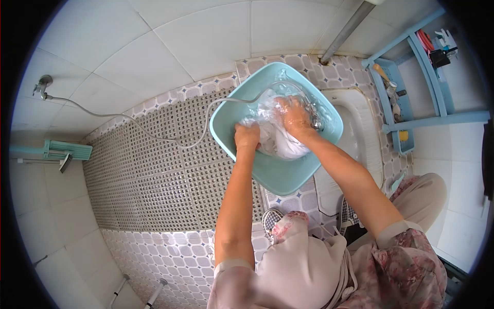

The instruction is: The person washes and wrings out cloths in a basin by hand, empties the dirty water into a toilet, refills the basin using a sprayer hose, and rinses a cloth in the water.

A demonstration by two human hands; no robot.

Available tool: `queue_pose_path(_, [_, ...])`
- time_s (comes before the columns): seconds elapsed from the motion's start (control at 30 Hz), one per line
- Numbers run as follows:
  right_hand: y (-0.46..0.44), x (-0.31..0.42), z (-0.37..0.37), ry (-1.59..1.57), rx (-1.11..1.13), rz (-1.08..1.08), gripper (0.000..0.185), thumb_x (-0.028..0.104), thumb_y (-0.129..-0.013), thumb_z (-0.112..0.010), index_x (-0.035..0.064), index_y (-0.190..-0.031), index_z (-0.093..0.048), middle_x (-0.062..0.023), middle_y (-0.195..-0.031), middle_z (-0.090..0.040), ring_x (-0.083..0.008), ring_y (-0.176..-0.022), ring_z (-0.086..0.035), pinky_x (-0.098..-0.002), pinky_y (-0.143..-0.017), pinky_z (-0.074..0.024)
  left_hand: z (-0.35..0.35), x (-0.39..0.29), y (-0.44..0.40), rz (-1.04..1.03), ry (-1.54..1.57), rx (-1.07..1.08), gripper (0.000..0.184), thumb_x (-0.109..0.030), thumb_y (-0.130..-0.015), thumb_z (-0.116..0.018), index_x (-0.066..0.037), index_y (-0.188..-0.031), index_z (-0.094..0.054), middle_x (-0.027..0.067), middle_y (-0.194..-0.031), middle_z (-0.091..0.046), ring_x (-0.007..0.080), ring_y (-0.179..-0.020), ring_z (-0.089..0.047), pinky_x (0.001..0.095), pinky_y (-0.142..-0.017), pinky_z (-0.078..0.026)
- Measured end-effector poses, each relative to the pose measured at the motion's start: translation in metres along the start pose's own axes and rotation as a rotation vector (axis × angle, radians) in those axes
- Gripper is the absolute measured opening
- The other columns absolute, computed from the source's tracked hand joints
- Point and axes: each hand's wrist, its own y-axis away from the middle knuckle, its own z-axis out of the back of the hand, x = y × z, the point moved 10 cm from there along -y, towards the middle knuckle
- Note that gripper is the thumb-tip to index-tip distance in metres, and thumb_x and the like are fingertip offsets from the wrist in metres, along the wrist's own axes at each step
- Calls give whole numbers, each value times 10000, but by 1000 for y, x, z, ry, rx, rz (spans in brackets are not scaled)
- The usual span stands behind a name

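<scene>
A light blue basin (280, 180) holds water and a bunched white cloth (283, 141). My left hand (247, 136) is closed on the left edge of the cloth, near the basin's left wall. On the upper right part of the cloth lies my right hand (296, 116), its fingers curled into the wet fabric and partly under water. A grey hose (206, 121) runs over the basin's left rim to a metal shower head (315, 117) in the water, just right of my right hand.
A squat toilet (355, 123) lies right of the basin. Perforated mats (154, 165) cover the floor at left. The hose joins a wall tap (42, 86). A blue shelf (437, 121) with brushes stands at right, and a metal pipe (347, 32) behind.
</scene>
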Motion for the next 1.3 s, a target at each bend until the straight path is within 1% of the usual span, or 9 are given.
queue_pose_path(0.2, [24, -7, -3, -830, 59, -369, 355, 339, -944, -614, 76, -1178, -657, -175, -982, -707, -306, -885, -687, -402, -826, -525, -37, 29, 9, 168, 799, 80, 839, -434, -875, -661, -141, -1539, -242, 136, -1408, -488, 306, -1162, -569, 488, -832, -548])
queue_pose_path(0.3, [63, 83, 88, -807, 21, -54, 290, 272, -942, -644, 54, -1132, -628, -186, -1034, -658, -317, -931, -656, -393, -823, -516, -68, 38, -12, 79, 1119, 258, 725, -472, -922, -612, -41, -1449, -363, 181, -1294, -553, 296, -1041, -620, 451, -894, -523])
queue_pose_path(0.4, [94, 135, 119, -665, -67, 194, 246, 226, -896, -693, 80, -1077, -614, -147, -1002, -579, -329, -897, -621, -422, -734, -533, -73, -14, 61, 88, 1433, 1019, 351, -308, -996, -552, -32, -1213, -572, 163, -1072, -655, 262, -943, -654, 353, -760, -570])
queue_pose_path(0.53, [87, 142, 102, -402, -199, 386, 282, 275, -883, -700, 58, -1021, -584, -163, -944, -603, -368, -802, -636, -453, -653, -532, -79, 21, 22, -15, 1257, 521, 358, -305, -975, -577, 3, -1156, -605, 129, -1064, -670, 246, -867, -669, 389, -727, -579])
queue_pose_path(0.63, [16, 56, 51, -320, -70, -27, 290, 312, -952, -576, 22, -963, -589, -251, -866, -624, -473, -766, -626, -543, -704, -501, -76, 8, 47, 44, 1262, 459, 393, -295, -951, -600, 27, -1176, -608, 88, -1014, -665, 202, -822, -660, 372, -701, -566])
queue_pose_path(0.9, [11, -3, 20, 29, 345, -78, 334, 249, -944, -559, -4, -1163, -568, -228, -1247, -575, -407, -1124, -572, -504, -920, -481, -2, -3, 84, -249, 1011, 24, 490, -147, -911, -715, -25, -1343, -518, 44, -1184, -639, 140, -1071, -595, 297, -962, -454])
queue_pose_path(1.07, [36, 73, 75, 142, 409, 333, 758, 173, -790, -735, 59, -1459, -395, -196, -1486, -404, -368, -1402, -347, -471, -1113, -351, 19, -21, 97, -426, 991, 229, 484, -231, -931, -659, 9, -1330, -526, 92, -1243, -615, 196, -1141, -584, 351, -986, -456])
queue_pose_path(1.17, [38, 95, 86, -488, 661, 522, 994, 218, -704, -821, 97, -1532, -283, -167, -1543, -336, -368, -1429, -306, -449, -1149, -324, 26, -47, 121, -490, 1071, 443, 495, -249, -923, -645, 20, -1323, -531, 120, -1252, -617, 242, -1161, -593, 388, -1015, -455])
queue_pose_path(1.3, [39, 97, 72, -843, 840, 406, 892, 230, -673, -862, 63, -1441, -440, -146, -1387, -545, -319, -1296, -494, -420, -1111, -382, 28, -62, 138, -556, 1424, 785, 587, -427, -938, -576, 8, -1330, -535, 148, -1284, -616, 302, -1194, -585, 449, -1048, -444])
